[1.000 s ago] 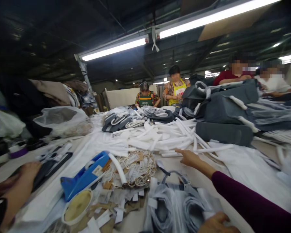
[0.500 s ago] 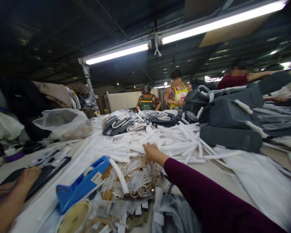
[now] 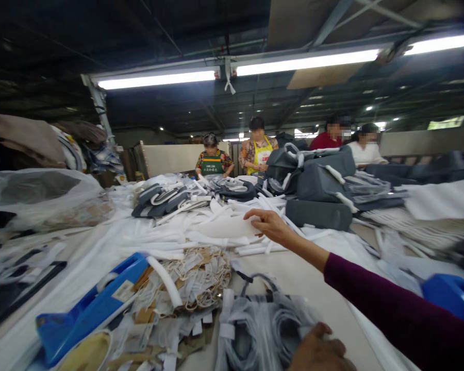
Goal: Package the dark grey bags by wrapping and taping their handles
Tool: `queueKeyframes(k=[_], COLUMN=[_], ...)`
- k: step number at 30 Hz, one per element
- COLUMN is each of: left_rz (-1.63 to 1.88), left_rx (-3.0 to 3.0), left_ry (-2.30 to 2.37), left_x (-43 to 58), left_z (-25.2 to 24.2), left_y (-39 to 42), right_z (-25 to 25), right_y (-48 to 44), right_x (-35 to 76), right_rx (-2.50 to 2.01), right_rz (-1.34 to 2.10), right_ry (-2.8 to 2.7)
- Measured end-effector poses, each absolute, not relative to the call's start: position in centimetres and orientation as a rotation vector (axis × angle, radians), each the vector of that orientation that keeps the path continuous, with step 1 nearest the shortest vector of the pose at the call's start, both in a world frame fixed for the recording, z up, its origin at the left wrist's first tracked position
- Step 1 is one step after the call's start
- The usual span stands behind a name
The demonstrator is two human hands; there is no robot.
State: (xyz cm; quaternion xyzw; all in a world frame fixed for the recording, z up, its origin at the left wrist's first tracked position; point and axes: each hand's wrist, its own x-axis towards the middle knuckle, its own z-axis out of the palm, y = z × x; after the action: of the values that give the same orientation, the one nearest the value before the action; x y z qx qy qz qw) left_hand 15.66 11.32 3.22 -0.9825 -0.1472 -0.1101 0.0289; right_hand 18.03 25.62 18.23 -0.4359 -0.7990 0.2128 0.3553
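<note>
My right hand (image 3: 269,225), at the end of a dark purple sleeve, reaches over the pile in the middle. Its thumb and fingers pinch the edge of a thin white foam sheet (image 3: 228,228). Around that sheet lie white foam tubes (image 3: 158,247). At the bottom edge my left hand (image 3: 321,350) is partly cut off and a little blurred. Its fingers look apart and rest by the right side of a dark bag in clear plastic wrap (image 3: 265,330). Left of the bag spreads a heap of hang tags with strings (image 3: 204,273).
A blue tape dispenser (image 3: 88,304) stands left of the tags; another blue object (image 3: 452,299) is at right. Dark grey bags (image 3: 320,178) are stacked behind. Several co-workers, one in a green apron (image 3: 213,165), stand across the table. A clear plastic sack (image 3: 46,190) sits at left.
The view has swung right. My right hand has risen from beside the tags and now holds the white sheet. My left hand has come into view; a person's hands at far left have left it.
</note>
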Motion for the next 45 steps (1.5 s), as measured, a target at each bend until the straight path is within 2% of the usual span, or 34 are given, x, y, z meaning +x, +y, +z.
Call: queueKeyframes(k=[3, 5, 12, 13, 15, 18, 21, 25, 28, 36, 40, 45], left_rz=[-0.566, -0.628, -0.465, -0.434, -0.387, -0.413, -0.463, -0.416, -0.414, -0.519, -0.558, -0.458], left_rx=[-2.98, -3.015, -3.173, -3.186, -3.216, -3.264, -3.308, -3.348, -3.359, -3.369, -3.369, -3.343], left_ry=[-0.512, -0.546, -0.51, -0.506, -0.495, -0.478, -0.48, -0.498, -0.511, -0.621, -0.595, -0.589], left_x=[14.9, 14.1, 14.6, 14.8, 15.0, 15.0, 15.0, 14.9, 14.8, 14.6, 14.8, 15.4], left_z=[3.0, 3.6, 6.8, 6.9, 7.1, 7.4, 7.8, 8.2, 8.3, 8.1, 8.1, 8.2], left_y=[10.0, 9.0, 9.1, 9.2, 9.3, 9.4, 9.4, 9.4, 9.4, 9.2, 9.1, 8.9], right_z=[19.9, 21.1, 26.1, 26.5, 26.3, 23.4, 18.0, 10.7, 7.2, 3.5, 2.8, 2.7], right_y=[19.5, 14.8, 3.5, 3.0, 2.9, 4.4, 6.9, 9.0, 8.9, 8.7, 10.3, 9.5], right_x=[24.9, 28.9, 37.6, 38.4, 39.8, 40.8, 40.0, 36.9, 34.2, 30.2, 29.2, 30.4], right_rx=[-1.053, -1.011, -1.378, -1.423, -1.477, -1.543, -1.644, -1.832, -1.939, -1.562, -1.6, -1.548], right_rz=[0.729, 0.722, -0.084, -0.111, 0.054, 0.484, 0.803, 0.962, 1.084, 1.156, 1.052, 1.125], right_ry=[-1.948, -1.954, -1.863, -1.873, -1.861, -1.793, -1.807, -1.757, -1.6, -1.363, -1.295, -1.299])
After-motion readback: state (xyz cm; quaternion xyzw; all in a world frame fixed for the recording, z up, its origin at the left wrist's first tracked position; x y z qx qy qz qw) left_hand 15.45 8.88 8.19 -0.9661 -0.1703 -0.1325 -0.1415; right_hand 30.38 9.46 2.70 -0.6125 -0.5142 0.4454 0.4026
